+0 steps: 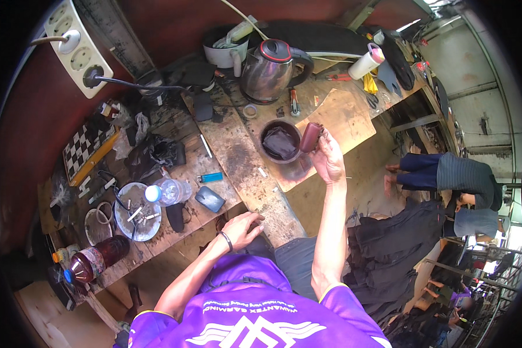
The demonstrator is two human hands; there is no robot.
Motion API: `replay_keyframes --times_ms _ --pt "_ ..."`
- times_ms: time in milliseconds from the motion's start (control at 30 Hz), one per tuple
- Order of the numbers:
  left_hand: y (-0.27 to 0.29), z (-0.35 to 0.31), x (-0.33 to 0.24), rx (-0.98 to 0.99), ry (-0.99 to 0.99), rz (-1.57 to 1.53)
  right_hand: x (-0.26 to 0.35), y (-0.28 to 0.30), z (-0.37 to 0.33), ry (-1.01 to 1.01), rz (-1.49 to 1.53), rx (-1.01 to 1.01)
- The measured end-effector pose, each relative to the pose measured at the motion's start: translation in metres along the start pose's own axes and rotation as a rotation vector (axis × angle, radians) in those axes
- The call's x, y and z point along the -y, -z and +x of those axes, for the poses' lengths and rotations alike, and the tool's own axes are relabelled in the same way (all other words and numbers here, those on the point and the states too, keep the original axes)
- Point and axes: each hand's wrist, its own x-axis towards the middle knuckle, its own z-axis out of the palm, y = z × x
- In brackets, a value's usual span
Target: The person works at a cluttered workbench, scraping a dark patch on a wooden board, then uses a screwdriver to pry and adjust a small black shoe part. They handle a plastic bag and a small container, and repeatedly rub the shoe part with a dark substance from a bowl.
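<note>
My right hand [329, 159] is raised over the worktable, its fingers closed round one end of a small dark-red oblong piece [311, 137] with rounded ends. What exactly it is I cannot make out. Just left of it stands a round bowl [264, 147] with dark, shiny contents. Under both lies a stained tan board [348, 119]. My left hand [243, 229], a dark band at the wrist, rests by the table's near edge with loosely stretched fingers and nothing in them. The nearest thing beyond it is a black computer mouse [209, 199].
Behind the bowl stand an electric kettle [268, 72], a box cutter [295, 103] and a white bottle [366, 61]. To the left are a blue lighter [210, 177], a water bottle [171, 192], an ashtray plate [126, 217] and a power strip [78, 49]. Two people stand at the right.
</note>
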Motion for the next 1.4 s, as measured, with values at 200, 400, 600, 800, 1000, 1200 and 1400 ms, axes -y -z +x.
replay_keyframes --times_ms 200,400,600,800,1000,1200,1400 --pt "0.001 0.004 -0.001 -0.009 -0.019 0.056 0.006 0.002 -0.001 0.023 -0.075 -0.211" --pt "0.001 0.002 -0.002 0.014 0.029 0.026 -0.013 0.009 0.022 0.064 -1.060 -0.366" --pt "-0.003 -0.002 0.002 0.008 0.021 0.018 -0.040 -0.009 0.031 0.082 -1.685 -0.110" --pt "-0.003 -0.002 0.007 -0.010 0.019 0.048 -0.031 0.002 0.030 0.086 -1.466 -0.197" --pt "0.000 0.001 0.007 -0.026 0.022 -0.010 -0.007 0.061 -0.027 0.006 -0.223 -0.765" --pt "0.000 0.009 -0.005 0.102 0.018 0.044 -0.055 0.071 -0.043 0.026 -1.026 -0.757" --pt "0.005 0.014 -0.012 0.094 0.015 0.061 -0.069 0.046 -0.033 0.051 -1.874 -0.753"
